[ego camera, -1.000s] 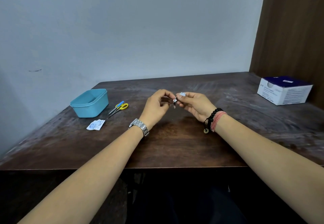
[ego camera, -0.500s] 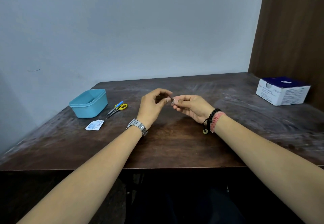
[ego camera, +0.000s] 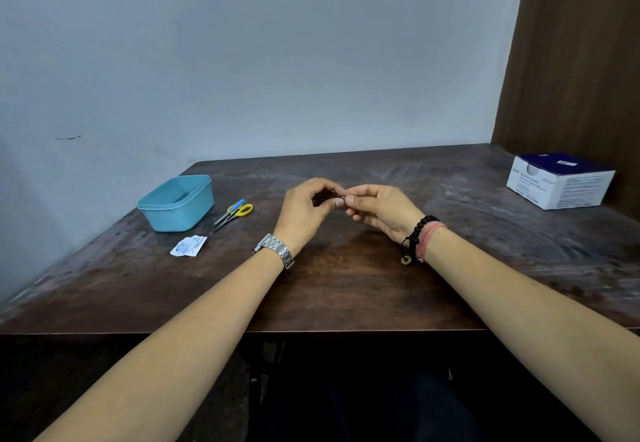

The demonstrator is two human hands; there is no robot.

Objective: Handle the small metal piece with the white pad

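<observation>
My left hand (ego camera: 304, 211) and my right hand (ego camera: 381, 211) meet fingertip to fingertip above the middle of the dark wooden table (ego camera: 346, 289). Between them they pinch a tiny thing (ego camera: 341, 199), mostly hidden by the fingers; only a thin dark sliver shows. A metal watch sits on my left wrist; black beads and a pink thread band sit on my right wrist.
A teal plastic tub (ego camera: 176, 203) stands at the left, with small scissors (ego camera: 233, 212) with yellow and blue handles beside it and a torn white packet (ego camera: 188, 246) in front. A white and blue box (ego camera: 561, 180) sits at the far right by a brown panel.
The small white piece seen between my fingers a second ago is now out of sight. Both hands have stayed together at the same spot, fingertips closing tighter.
</observation>
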